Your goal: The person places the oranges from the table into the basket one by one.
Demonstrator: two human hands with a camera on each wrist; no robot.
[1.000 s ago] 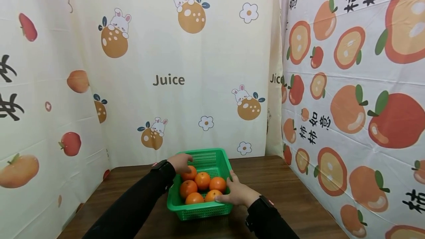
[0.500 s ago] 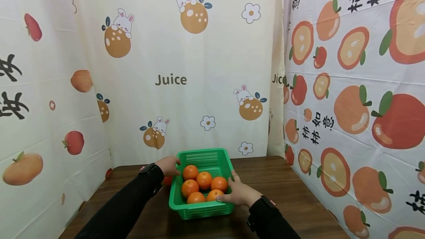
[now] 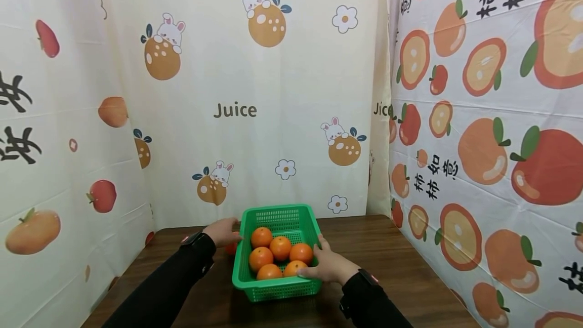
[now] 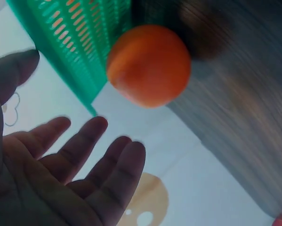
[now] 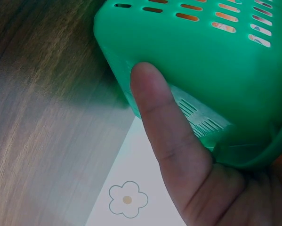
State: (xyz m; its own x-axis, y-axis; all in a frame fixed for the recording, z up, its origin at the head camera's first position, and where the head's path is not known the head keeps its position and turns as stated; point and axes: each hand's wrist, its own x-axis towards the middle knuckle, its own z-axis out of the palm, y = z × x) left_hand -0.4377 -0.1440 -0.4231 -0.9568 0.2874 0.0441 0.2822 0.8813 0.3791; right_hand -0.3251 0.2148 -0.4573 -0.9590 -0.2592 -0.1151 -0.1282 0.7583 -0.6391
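A green plastic basket (image 3: 282, 291) stands on the table with several oranges (image 3: 280, 248) inside. My right hand (image 3: 334, 267) grips its front right corner, thumb over the rim and fingers along the right side. One finger (image 5: 157, 110) lies against the outer green wall in the right wrist view. At the basket's far left rim is my left hand (image 3: 222, 232), holding nothing. The left wrist view shows its fingers spread and relaxed, the thumb right at the rim. Just below that hand, outside the basket, a round orange-red fruit (image 4: 150, 66) sits close to the left wall.
The brown wooden table (image 3: 364, 247) extends on both sides of the basket. Fruit-printed curtains (image 3: 291, 90) hang behind it and along the left and right.
My left hand has drawn back leftward from over the oranges to outside the basket's left rim, revealing the fruit beside it. The right hand keeps its hold; the view shifts slightly.
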